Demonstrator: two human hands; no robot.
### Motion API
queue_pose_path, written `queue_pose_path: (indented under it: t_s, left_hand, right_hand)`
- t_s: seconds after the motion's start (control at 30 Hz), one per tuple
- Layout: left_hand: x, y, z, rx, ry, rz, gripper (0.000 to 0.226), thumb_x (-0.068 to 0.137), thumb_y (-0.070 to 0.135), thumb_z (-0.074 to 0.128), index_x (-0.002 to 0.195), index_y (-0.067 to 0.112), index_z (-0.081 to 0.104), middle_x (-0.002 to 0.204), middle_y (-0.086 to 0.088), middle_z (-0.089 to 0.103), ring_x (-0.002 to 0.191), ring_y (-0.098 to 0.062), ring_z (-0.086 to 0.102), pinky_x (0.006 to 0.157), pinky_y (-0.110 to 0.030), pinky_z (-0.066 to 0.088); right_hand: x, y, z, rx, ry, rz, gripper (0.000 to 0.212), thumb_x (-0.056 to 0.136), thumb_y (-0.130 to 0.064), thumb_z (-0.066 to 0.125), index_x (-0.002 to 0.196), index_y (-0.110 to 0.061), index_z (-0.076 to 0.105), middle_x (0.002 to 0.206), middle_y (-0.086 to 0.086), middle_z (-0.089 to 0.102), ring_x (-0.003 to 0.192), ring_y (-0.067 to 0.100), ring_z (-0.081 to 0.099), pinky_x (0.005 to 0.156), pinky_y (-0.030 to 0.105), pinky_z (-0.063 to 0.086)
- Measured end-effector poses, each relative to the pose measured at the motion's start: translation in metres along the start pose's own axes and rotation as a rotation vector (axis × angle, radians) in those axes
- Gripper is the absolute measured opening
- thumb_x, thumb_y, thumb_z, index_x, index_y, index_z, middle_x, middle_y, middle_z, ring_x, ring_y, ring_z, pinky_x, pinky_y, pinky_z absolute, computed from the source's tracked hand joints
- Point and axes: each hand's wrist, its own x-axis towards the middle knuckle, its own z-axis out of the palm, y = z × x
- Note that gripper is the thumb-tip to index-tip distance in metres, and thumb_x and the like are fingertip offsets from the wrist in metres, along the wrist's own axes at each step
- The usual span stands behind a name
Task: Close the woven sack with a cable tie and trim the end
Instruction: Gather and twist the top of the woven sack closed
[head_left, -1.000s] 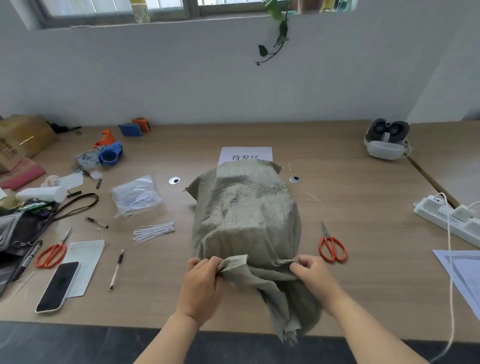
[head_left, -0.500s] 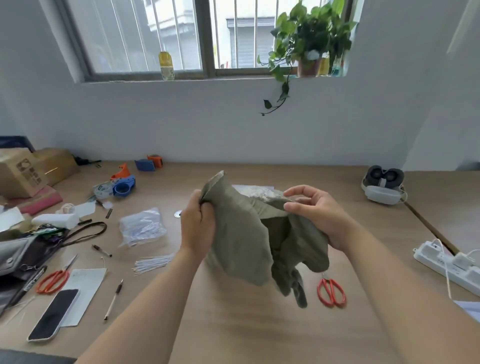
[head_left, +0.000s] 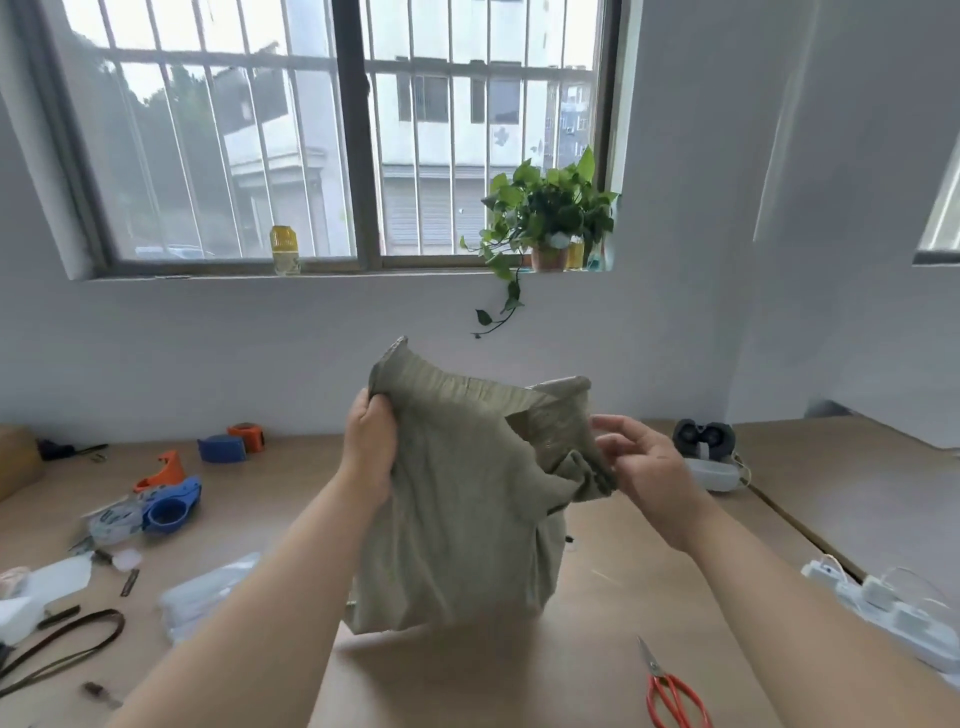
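Head view: sack (head_left: 457, 519) stood upright on the table (head_left: 545, 675), its mouth held up and not yet gathered. One edge of the mouth is clenched in the left hand (head_left: 370, 453); the opposite folded edge is pinched by the right hand (head_left: 641, 467), fingers loosely spread. Risk: the light right-hand grip may let the cloth slip, so that the mouth falls open before it is bunched. Scissors (head_left: 670, 693) lie near the sack, partly cut off below. No cable tie can be made out; the sack's contents are hidden.
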Motion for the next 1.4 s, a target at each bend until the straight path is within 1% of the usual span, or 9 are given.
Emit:
queue_pose_path:
  t_s: [0.13,0.23,0.4,0.57,0.7,0.93,1.1,1.23,1.4]
  left_hand:
    - [0.028,0.012,-0.015,-0.056,-0.093,-0.091,0.041,0.076,0.018,0.045,0.112,0.004,0.058,0.1,-0.015,0.063,0.089,-0.029,0.062,0.076,-0.042,0.05]
    - [0.038,0.021,-0.023,-0.08,-0.196,-0.095,0.038,0.075,0.008,0.052,0.112,0.003,0.06,0.094,-0.015,0.068,0.08,-0.027,0.066,0.065,-0.033,0.053]
    - [0.054,0.021,-0.033,-0.071,-0.278,-0.036,0.017,0.09,0.012,0.068,0.106,0.007,0.069,0.099,-0.011,0.077,0.079,-0.019,0.075,0.062,-0.028,0.058]
    - [0.069,0.027,-0.032,-0.039,-0.165,0.003,0.019,0.099,0.028,0.058,0.098,0.013,0.069,0.091,-0.005,0.073,0.08,-0.02,0.069,0.07,-0.031,0.056]
    - [0.082,0.028,-0.032,0.019,-0.067,0.058,0.019,0.103,0.03,0.048,0.103,0.018,0.063,0.093,-0.003,0.064,0.087,-0.022,0.059,0.075,-0.035,0.047]
    - [0.105,0.022,-0.037,0.07,0.098,0.096,0.023,0.105,0.031,0.043,0.115,0.02,0.06,0.1,-0.002,0.062,0.097,-0.023,0.056,0.084,-0.038,0.045]
    - [0.109,0.02,-0.038,0.025,0.078,0.067,0.023,0.103,0.029,0.044,0.114,0.023,0.063,0.105,-0.009,0.066,0.102,-0.03,0.06,0.086,-0.043,0.05]
    - [0.111,0.02,-0.046,-0.094,-0.019,-0.012,0.039,0.099,0.038,0.053,0.128,0.012,0.053,0.12,-0.014,0.066,0.112,-0.032,0.064,0.091,-0.046,0.056]
    - [0.115,0.024,-0.06,-0.024,-0.262,0.01,0.07,0.072,0.011,0.086,0.131,0.008,0.048,0.124,-0.019,0.066,0.111,-0.033,0.068,0.088,-0.044,0.058]
  right_hand:
    - [0.008,-0.002,0.02,-0.348,-0.066,-0.044,0.062,0.084,0.012,0.059,0.126,-0.033,0.057,0.112,-0.005,0.073,0.098,-0.002,0.067,0.078,0.014,0.053]
    - [0.025,-0.004,0.039,-0.427,-0.096,-0.008,0.071,0.078,0.001,0.074,0.133,-0.036,0.051,0.119,-0.011,0.066,0.091,-0.009,0.065,0.074,0.012,0.052]
    - [0.07,-0.005,0.055,-0.609,0.105,-0.164,0.023,0.071,-0.031,0.066,0.084,-0.013,0.07,0.085,0.011,0.074,0.078,0.019,0.067,0.079,0.047,0.053]
    - [0.11,0.004,0.048,-0.338,0.178,-0.155,0.054,0.066,-0.038,0.079,0.089,0.007,0.06,0.076,0.02,0.063,0.071,0.02,0.057,0.067,0.039,0.046]
    - [0.132,0.007,0.04,-0.1,0.176,-0.151,0.037,0.082,-0.025,0.076,0.096,0.007,0.065,0.087,0.013,0.067,0.081,0.021,0.061,0.074,0.038,0.048]
    - [0.161,0.001,0.033,-0.041,0.138,-0.08,0.06,0.066,-0.062,0.08,0.084,-0.006,0.066,0.076,0.009,0.062,0.069,0.02,0.054,0.059,0.029,0.042]
    - [0.164,-0.002,0.038,-0.006,-0.064,0.014,0.047,0.081,-0.053,0.07,0.074,-0.007,0.064,0.068,0.006,0.062,0.057,0.017,0.057,0.047,0.027,0.045]
    - [0.162,-0.017,0.039,-0.013,-0.212,0.03,0.023,0.068,-0.017,0.087,0.085,-0.004,0.077,0.087,0.017,0.076,0.075,0.023,0.073,0.065,0.03,0.06]
    - [0.178,-0.03,0.036,-0.141,-0.072,-0.162,0.016,0.082,-0.011,0.077,0.093,0.0,0.075,0.095,0.024,0.075,0.083,0.027,0.071,0.079,0.04,0.058]
